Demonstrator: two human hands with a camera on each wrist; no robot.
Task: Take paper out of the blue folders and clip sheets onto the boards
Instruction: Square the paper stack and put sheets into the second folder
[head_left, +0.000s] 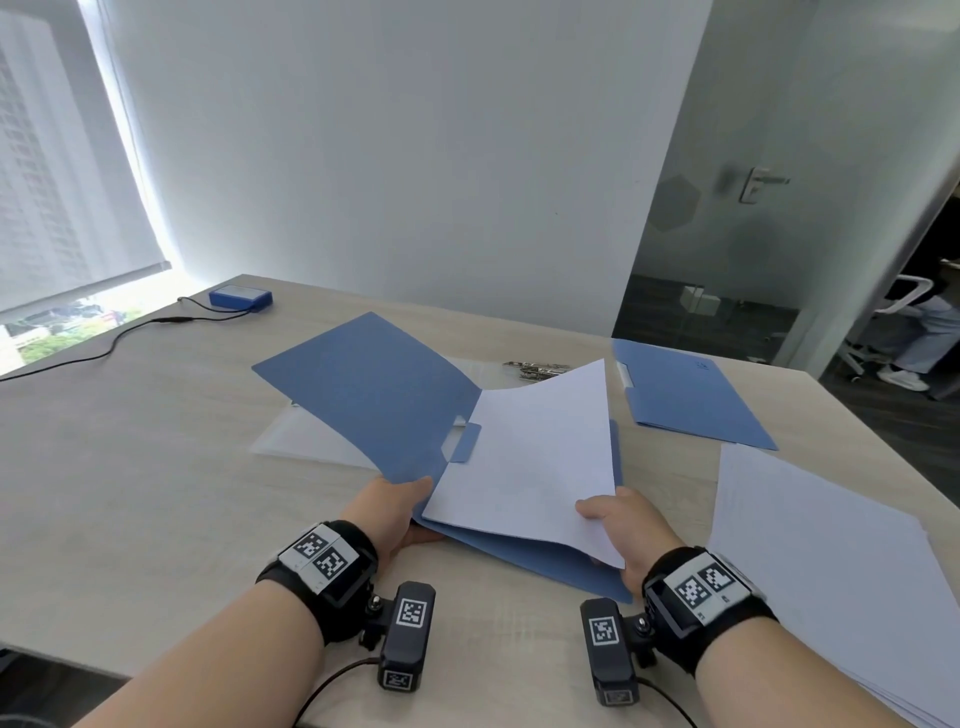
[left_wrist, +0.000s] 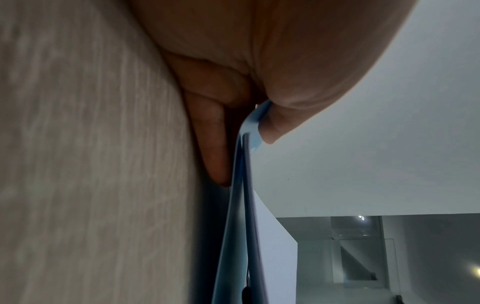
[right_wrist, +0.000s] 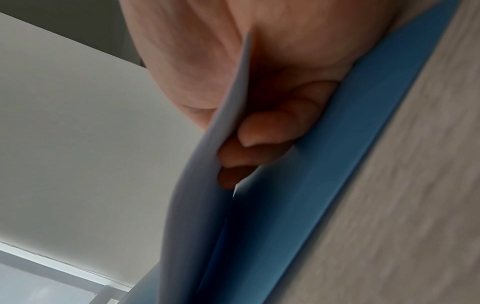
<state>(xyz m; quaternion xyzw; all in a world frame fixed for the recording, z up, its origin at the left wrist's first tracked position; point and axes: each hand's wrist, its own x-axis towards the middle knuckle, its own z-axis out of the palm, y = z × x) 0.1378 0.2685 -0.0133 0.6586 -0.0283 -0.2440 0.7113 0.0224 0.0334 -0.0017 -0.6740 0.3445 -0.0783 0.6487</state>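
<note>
An open blue folder (head_left: 374, 395) lies in front of me, its cover raised to the left. My left hand (head_left: 395, 506) pinches the cover's near corner, thumb on top, and the folder's edge (left_wrist: 240, 185) shows beside the fingers (left_wrist: 215, 148). White paper (head_left: 535, 457) rises out of the folder. My right hand (head_left: 621, 525) pinches its near right corner, thumb above and fingers (right_wrist: 262, 133) curled beneath the sheet (right_wrist: 207, 185), over the blue back cover (right_wrist: 324, 164). A translucent clipboard (head_left: 306, 436) lies under the folder, its metal clip (head_left: 537, 370) behind the paper.
A second blue folder (head_left: 691, 400) lies shut at the back right. A stack of white sheets (head_left: 831, 571) covers the right of the wooden table (head_left: 130, 493). A blue box (head_left: 240, 298) with a black cable sits at the back left.
</note>
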